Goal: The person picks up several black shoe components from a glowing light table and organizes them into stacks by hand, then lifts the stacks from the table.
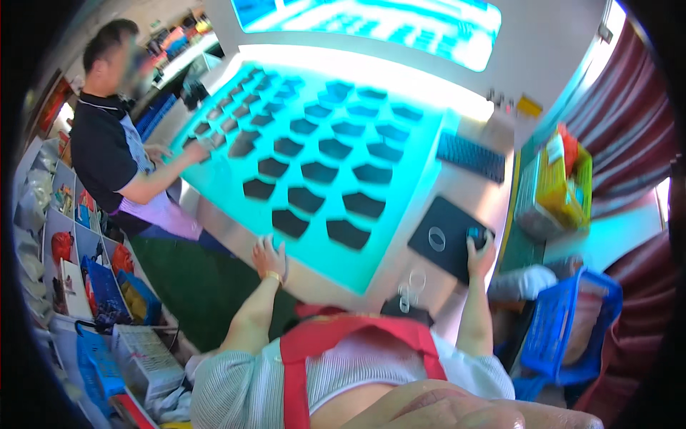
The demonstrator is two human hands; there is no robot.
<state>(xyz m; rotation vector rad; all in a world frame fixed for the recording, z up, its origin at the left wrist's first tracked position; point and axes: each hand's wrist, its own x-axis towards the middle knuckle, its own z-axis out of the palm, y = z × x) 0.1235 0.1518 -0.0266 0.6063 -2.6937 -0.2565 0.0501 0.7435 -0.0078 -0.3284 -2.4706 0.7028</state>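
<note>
My left hand lies with fingers spread on the near edge of a teal-lit worktable, holding nothing. Rows of dark, flat, many-sided pieces cover the teal surface, larger in the middle and smaller at the far left. The nearest dark piece is just beyond my left fingers, apart from them. My right hand is closed over a dark computer mouse on a black mouse pad. A black keyboard rests beyond the pad.
At left, a co-worker in a dark shirt reaches a hand to the smaller pieces. A bright projected screen is at the back. Yellow and blue baskets stand at right. Clear rings lie near my body; shelves line the left.
</note>
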